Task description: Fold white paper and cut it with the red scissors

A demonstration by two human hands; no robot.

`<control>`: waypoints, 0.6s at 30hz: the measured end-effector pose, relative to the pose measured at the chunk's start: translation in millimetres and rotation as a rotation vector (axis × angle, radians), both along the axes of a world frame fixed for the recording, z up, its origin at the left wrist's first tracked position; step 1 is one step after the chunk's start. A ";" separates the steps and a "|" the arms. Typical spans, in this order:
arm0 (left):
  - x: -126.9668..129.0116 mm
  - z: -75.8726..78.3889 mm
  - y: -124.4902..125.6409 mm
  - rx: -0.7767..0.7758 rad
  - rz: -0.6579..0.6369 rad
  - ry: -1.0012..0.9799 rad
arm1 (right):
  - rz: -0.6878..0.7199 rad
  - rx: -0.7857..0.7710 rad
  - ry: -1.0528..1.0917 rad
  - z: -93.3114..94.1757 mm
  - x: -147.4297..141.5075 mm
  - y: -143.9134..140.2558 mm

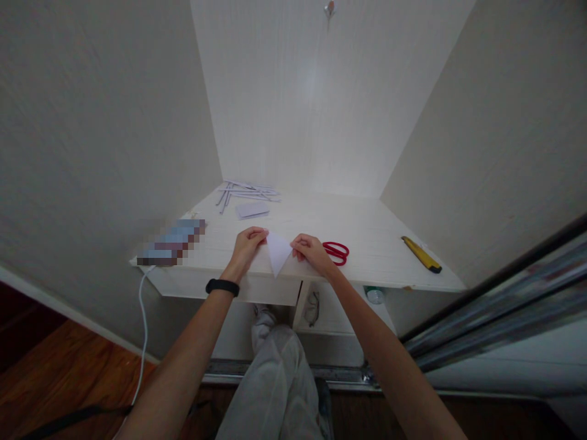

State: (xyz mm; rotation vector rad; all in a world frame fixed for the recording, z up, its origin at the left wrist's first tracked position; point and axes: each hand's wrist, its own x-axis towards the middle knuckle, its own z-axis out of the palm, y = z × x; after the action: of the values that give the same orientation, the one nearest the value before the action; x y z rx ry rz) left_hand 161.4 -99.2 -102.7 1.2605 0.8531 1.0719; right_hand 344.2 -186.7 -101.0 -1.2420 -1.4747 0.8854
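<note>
Matt white paper triangle on a pale wood-grain desk.

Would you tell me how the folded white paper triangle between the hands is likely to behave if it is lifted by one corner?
The paper triangle looks thin, so it is probably very light and would likely droop. Its folded layers may stiffen it somewhat. Both the left hand and right hand pinch its upper corners, and its tip hangs over the desk edge, so it could slide off easily.
</note>
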 end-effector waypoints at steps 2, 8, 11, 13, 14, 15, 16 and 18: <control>0.1 -0.5 0.5 0.004 0.007 -0.001 | 0.018 -0.001 0.000 -0.4 0.0 0.2; -0.1 -1.2 1.6 0.026 -0.005 0.026 | 0.031 0.009 0.012 -0.9 -0.5 -0.2; 0.0 -2.2 1.5 0.043 -0.031 0.054 | 0.008 0.027 0.024 -0.5 -0.9 -1.2; -0.1 -2.8 1.2 0.055 -0.053 0.065 | -0.010 0.037 0.029 0.0 -1.0 -1.7; -0.3 -3.0 1.0 0.060 -0.064 0.067 | -0.017 0.040 0.030 0.3 -1.0 -1.8; -0.5 -3.1 0.7 0.065 -0.073 0.068 | -0.023 0.042 0.031 0.5 -1.1 -1.8; -0.7 -3.1 0.3 0.070 -0.080 0.069 | -0.028 0.043 0.031 0.6 -1.1 -1.7; -1.3 -3.1 -0.4 0.076 -0.086 0.068 | -0.033 0.044 0.028 0.8 -1.2 -1.3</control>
State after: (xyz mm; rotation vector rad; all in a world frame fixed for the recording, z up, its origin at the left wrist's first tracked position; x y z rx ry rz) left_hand 160.2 -99.6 -105.8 1.3918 0.8082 1.0064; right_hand 343.0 -188.1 -100.3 -1.2139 -1.4398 0.8410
